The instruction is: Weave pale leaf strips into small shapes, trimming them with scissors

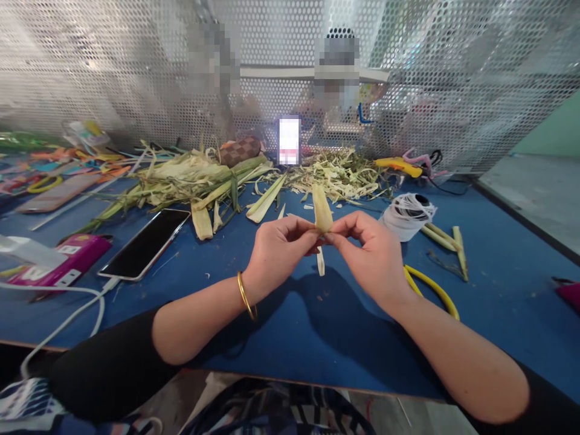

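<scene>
A pale yellow-green strip of corn husk [322, 208] stands up between my two hands, its lower end pinched at the fingertips. My left hand [283, 241], with a gold bangle at the wrist, is closed on the husk from the left. From the right, my right hand [369, 251] pinches the same piece, fingertips almost touching the left ones. Below the fingers hangs a narrow pale strip [321, 263]; whether it joins the husk is hidden. Right of my right hand is a spool of white thread [405, 219].
Behind lie a pile of husks [181, 175] and a heap of shredded husk [339, 175]. A charging phone [147, 244] and a purple box [67, 260] are at left. Yellow-handled scissors [399, 165] lie at back right, a yellow loop [435, 287] nearer. A perforated metal screen [281, 36] closes the back.
</scene>
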The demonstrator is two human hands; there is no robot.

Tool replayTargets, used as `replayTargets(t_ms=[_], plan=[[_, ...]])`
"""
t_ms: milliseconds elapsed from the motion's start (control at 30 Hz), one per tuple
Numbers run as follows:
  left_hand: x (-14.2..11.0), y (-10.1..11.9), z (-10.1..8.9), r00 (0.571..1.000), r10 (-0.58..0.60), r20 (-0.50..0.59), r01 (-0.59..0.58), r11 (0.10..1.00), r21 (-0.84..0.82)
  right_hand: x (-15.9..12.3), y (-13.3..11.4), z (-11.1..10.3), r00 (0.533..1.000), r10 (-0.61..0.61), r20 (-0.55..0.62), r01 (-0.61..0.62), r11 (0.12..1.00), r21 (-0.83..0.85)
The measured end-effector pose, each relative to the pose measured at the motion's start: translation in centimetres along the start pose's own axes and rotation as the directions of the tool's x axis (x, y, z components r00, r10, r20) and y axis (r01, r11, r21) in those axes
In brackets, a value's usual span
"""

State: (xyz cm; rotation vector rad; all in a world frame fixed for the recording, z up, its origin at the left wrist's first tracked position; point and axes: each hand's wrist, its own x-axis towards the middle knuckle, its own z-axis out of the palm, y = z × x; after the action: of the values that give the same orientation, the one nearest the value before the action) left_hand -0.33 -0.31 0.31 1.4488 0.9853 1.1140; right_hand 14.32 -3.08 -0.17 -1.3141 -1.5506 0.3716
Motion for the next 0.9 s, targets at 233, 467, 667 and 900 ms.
replayTargets(t_ms=[233, 467, 667, 900], plan=[[-0.2, 0.2, 0.0, 0.999, -0.016, 0.032, 0.017, 0.999, -0.034, 0.0, 0.4, 0.3, 0.998, 0.058, 0.005, -0.059, 0.99, 0.132], [0.0, 0.2, -0.1, 0.996, -0.064, 0.054, 0.068, 0.994, -0.087, 0.4, 0.6, 0.4, 0.984, 0.164, 0.064, -0.176, 0.921, 0.348], [0.1, 0.4, -0.3, 0.975, -0.176, 0.136, 0.198, 0.964, -0.178, 0.8, 1.0, 0.4, 0.946, 0.238, 0.222, -0.322, 0.778, 0.539], [0.2, 0.5, -0.6, 0.963, -0.247, 0.108, 0.266, 0.937, -0.225, 0.4, 0.7, -0.1, 0.986, -0.155, 0.068, 0.143, 0.977, 0.156]])
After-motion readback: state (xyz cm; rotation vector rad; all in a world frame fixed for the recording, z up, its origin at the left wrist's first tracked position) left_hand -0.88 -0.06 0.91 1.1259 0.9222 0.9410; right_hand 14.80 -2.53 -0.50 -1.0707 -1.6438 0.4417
